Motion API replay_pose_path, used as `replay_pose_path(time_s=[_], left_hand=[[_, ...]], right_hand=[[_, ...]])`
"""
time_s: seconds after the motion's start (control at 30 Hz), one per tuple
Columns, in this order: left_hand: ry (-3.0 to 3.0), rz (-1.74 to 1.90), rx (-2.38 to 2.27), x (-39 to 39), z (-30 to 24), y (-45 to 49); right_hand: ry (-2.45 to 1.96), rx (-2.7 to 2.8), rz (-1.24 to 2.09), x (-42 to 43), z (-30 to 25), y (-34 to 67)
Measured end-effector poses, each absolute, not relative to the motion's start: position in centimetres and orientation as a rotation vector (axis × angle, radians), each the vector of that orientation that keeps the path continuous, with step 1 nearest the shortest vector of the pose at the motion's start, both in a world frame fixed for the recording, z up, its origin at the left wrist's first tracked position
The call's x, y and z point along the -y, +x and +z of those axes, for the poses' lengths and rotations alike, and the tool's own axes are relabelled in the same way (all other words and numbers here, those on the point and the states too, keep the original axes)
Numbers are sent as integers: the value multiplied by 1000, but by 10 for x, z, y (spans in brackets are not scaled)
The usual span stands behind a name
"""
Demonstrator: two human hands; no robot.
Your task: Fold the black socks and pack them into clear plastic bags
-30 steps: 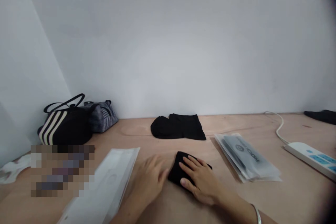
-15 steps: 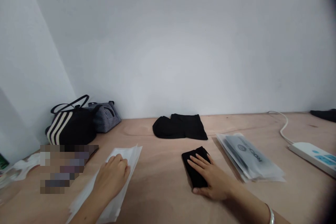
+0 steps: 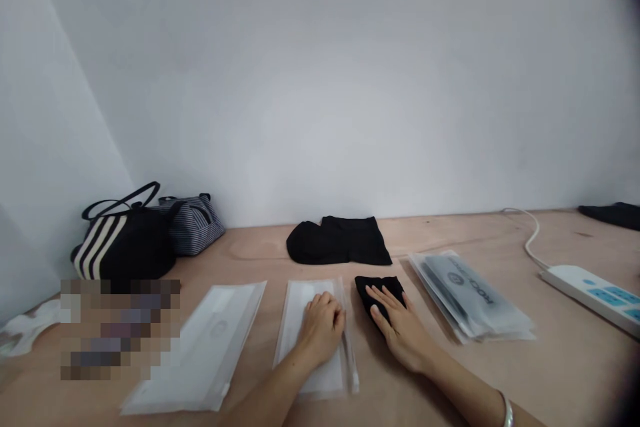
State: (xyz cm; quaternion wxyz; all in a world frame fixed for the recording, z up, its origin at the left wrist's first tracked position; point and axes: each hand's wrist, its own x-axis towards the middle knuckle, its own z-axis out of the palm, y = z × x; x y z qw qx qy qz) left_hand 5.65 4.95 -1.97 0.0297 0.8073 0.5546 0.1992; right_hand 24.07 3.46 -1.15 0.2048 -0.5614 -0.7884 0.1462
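Observation:
My left hand (image 3: 320,328) rests with curled fingers on a clear plastic bag (image 3: 300,320) that lies flat on the wooden table (image 3: 525,373). Just to its right, my right hand (image 3: 397,327) lies flat with fingers spread on a small folded black cloth (image 3: 373,288). A stack of the same clear bags (image 3: 210,343) sits to the left of my left hand.
A pile of black fabric (image 3: 337,240) lies at the back by the wall. Packed bags with black contents (image 3: 467,293) are stacked at the right. A white power strip (image 3: 595,293) with its cable lies far right. Two striped handbags (image 3: 135,230) stand at the back left.
My left hand has drawn one clear bag from the left stack to the middle, beside the black cloth. My right hand and the cloth shifted slightly farther from me.

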Motion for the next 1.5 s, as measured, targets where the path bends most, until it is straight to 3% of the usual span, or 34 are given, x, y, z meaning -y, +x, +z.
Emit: replay_pose_path(time_s=[0.3, 0.47, 0.77, 1.0, 1.2, 1.33, 1.5], left_hand=[[2458, 691, -1621, -54, -26, 52], [2443, 740, -1592, -54, -26, 51], [2387, 878, -1586, -51, -21, 52], [2473, 858, -1524, -46, -3, 55], [2728, 604, -1183, -39, 26, 47], [2845, 490, -1046, -32, 34, 49], [2814, 627, -1094, -7, 16, 43]], right_hand=[[-1326, 2460, 589, -20, 11, 226], [-1197, 2531, 419, -40, 23, 232], [-1084, 2678, 606, -61, 19, 232], [-1275, 2475, 526, -52, 9, 202], [-1459, 2322, 535, -12, 16, 200], [-1554, 2414, 281, 11, 28, 224], [-1027, 2681, 291, 10, 25, 261]])
